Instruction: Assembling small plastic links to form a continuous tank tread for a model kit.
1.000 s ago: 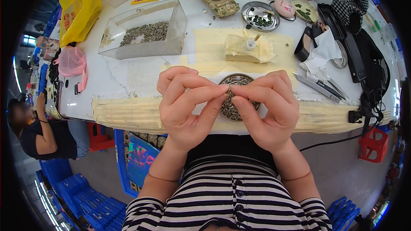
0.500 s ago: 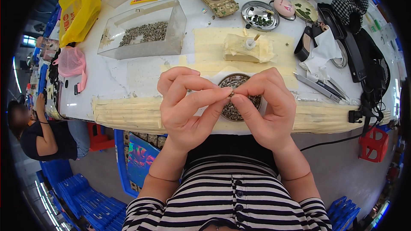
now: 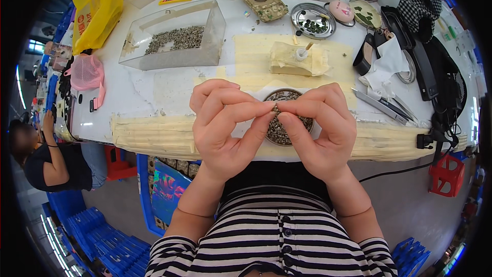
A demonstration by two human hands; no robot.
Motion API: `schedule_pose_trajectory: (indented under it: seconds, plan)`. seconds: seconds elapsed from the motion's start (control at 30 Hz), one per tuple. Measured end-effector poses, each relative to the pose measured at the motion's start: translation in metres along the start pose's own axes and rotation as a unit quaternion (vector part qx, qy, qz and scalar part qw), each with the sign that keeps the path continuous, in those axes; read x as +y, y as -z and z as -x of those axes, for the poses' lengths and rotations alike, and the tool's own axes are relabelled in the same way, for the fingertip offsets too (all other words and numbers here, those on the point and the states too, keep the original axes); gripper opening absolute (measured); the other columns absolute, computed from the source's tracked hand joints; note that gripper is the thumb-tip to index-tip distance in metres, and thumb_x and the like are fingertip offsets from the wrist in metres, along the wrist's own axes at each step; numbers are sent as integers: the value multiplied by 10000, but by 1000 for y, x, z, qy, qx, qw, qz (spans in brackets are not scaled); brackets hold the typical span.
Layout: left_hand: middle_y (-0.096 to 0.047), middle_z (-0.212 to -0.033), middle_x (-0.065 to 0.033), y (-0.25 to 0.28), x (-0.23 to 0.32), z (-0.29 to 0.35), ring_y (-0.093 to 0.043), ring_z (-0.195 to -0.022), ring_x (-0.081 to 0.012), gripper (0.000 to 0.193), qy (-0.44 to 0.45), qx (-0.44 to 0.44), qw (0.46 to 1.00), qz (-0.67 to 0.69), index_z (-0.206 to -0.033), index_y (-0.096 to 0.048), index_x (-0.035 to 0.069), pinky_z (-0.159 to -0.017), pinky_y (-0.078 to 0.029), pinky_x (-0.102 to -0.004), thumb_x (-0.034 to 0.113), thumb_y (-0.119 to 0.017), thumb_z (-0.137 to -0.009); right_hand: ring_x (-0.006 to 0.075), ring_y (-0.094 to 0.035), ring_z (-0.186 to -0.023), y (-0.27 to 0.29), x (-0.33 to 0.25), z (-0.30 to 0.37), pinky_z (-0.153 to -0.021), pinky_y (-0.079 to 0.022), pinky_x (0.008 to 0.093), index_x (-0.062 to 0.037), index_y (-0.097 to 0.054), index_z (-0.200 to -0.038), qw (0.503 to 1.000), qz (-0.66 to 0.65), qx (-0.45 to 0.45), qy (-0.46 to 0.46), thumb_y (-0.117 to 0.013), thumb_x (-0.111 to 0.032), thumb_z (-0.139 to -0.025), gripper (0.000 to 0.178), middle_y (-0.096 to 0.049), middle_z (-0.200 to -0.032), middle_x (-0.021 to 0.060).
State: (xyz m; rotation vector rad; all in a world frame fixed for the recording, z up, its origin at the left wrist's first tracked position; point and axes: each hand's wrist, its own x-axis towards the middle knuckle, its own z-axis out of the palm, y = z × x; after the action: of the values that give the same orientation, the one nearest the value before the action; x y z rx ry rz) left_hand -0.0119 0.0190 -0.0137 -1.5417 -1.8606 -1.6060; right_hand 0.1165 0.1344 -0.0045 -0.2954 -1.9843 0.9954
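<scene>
Above a round tin of small grey-brown pieces, my left hand and my right hand meet at the fingertips. Both are closed in a pinch, thumb against forefinger. A tiny grey-brown piece shows between the fingertips; its kind is too small to make out. The other fingers of each hand are curled loosely. Part of the tin's rim is hidden behind my hands. Just beyond stands a block wrapped in cream tape, with a small white cup and a stick on top.
A clear box of similar pieces stands at the far left, near a yellow bag. A camouflage-patterned case and a metal dish lie at the back. Tweezers lie right. A person sits at left.
My fingertips have shifted slightly, and the tiny piece between them shows more clearly. The view has moved a little; the things on the table have stayed in place.
</scene>
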Motion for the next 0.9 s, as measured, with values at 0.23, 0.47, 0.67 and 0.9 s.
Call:
schedule_pose_trajectory:
  seconds: [0.23, 0.47, 0.67, 0.9]
  plan:
    - [-657, -857, 18, 2, 0, 0, -519, -925, -245, 268, -8, -9, 1000, 3, -949, -773, 140, -833, -419, -345, 49, -824, -702, 218, -564, -764, -1, 0, 0, -673, -448, 309, -49, -726, -864, 998, -49, -28, -33, -797, -42, -754, 130, -643, -816, 57]
    - [-657, -860, 28, 4, 0, -1, -511, -951, -245, 273, -13, -27, 1000, -2, -955, -784, 157, -854, -417, -349, 57, -820, -703, 217, -563, -763, -2, 1, -2, -699, -446, 311, -50, -714, -863, 995, -83, -41, -38, -800, -54, -767, 130, -642, -819, 55]
    - [-655, -855, 27, 5, 2, 0, -510, -963, -243, 275, -6, -30, 1000, 4, -951, -788, 156, -862, -416, -351, 58, -821, -696, 211, -566, -761, 2, 1, 0, -679, -442, 304, -61, -720, -870, 995, -82, -39, -40, -830, -59, -732, 176, -641, -812, 45]
    - [-650, -845, 13, 1, 1, 0, -533, -923, -244, 253, 3, -3, 1000, -10, -915, -769, 130, -835, -418, -346, 36, -827, -687, 188, -560, -737, 4, -3, -1, -657, -435, 295, -88, -759, -894, 998, 14, -3, 56, -846, -38, -669, 246, -644, -795, 19]
